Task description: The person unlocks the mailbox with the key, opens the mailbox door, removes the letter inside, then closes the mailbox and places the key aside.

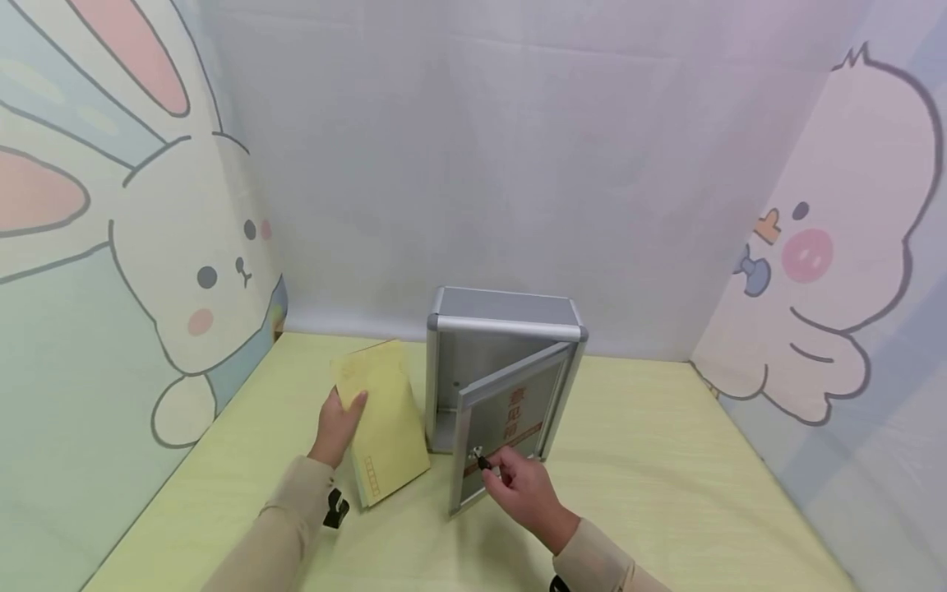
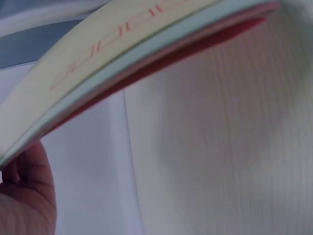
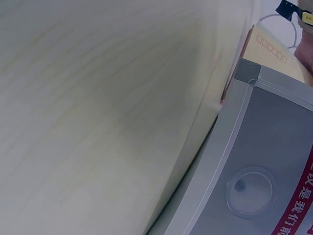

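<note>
My left hand [image 1: 339, 426] grips a stack of yellow envelopes [image 1: 388, 427] by its left edge, thumb on the front. In the left wrist view the envelopes [image 2: 112, 44] show pale blue and red edges beneath the top one. Just right of them stands a grey metal suggestion box [image 1: 503, 306], its door [image 1: 491, 419] swung partly outward. With thumb and fingers my right hand [image 1: 528, 493] pinches a black-headed key [image 1: 484, 463] at the lock on the door's free edge. The right wrist view shows the door [image 3: 274, 132] close up, but not the right hand.
A pale yellow wood-grain table [image 1: 644, 477] lies under everything. Behind it hangs a light grey cloth wall [image 1: 473, 164], with a cartoon rabbit [image 1: 185, 288] at left and a cartoon chick [image 1: 851, 230] at right. The door projects toward me.
</note>
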Demonstrator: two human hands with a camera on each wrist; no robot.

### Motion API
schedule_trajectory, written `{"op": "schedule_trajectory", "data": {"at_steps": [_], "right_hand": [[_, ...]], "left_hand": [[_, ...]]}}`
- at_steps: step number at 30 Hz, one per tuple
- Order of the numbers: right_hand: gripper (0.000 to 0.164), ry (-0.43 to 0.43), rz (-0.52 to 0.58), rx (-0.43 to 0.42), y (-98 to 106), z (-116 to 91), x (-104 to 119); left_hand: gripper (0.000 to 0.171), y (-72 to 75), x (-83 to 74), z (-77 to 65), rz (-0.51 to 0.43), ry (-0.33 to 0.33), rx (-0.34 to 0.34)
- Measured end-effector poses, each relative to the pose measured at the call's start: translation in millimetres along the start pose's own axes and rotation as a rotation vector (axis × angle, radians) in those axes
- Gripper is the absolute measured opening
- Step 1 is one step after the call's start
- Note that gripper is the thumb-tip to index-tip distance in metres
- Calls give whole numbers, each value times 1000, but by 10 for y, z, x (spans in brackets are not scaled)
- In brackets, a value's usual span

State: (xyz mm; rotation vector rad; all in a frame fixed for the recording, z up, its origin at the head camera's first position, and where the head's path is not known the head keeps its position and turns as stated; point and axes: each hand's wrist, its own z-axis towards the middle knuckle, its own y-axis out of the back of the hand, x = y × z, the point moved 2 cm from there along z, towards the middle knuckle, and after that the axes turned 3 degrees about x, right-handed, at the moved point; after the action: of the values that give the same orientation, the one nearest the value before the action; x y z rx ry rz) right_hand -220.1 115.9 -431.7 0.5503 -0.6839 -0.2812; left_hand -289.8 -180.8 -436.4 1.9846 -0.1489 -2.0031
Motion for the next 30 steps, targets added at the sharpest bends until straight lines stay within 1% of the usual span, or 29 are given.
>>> {"op": "schedule_trajectory", "data": {"at_steps": [5,8,12,17,21,27,30], "right_hand": [[12,-13,-16,9,5,-5,8],[12,-7,-22,6,10,1,16],[12,22,-34,4,16,15,25],[12,59,-56,-9,28,31,36],[12,56,-55,-6,26,34,30],[12,51,-56,6,21,36,15],[12,51,-53,3,20,36,25]], "left_hand": [[56,-2,112,54,-46,99,20],[55,-11,189,76,-57,144,25],[52,-23,274,89,-94,178,34],[52,-18,346,103,-147,197,59],[53,12,427,110,-191,231,88],[57,45,522,131,-235,290,96],[59,58,574,129,-259,332,104]]}}
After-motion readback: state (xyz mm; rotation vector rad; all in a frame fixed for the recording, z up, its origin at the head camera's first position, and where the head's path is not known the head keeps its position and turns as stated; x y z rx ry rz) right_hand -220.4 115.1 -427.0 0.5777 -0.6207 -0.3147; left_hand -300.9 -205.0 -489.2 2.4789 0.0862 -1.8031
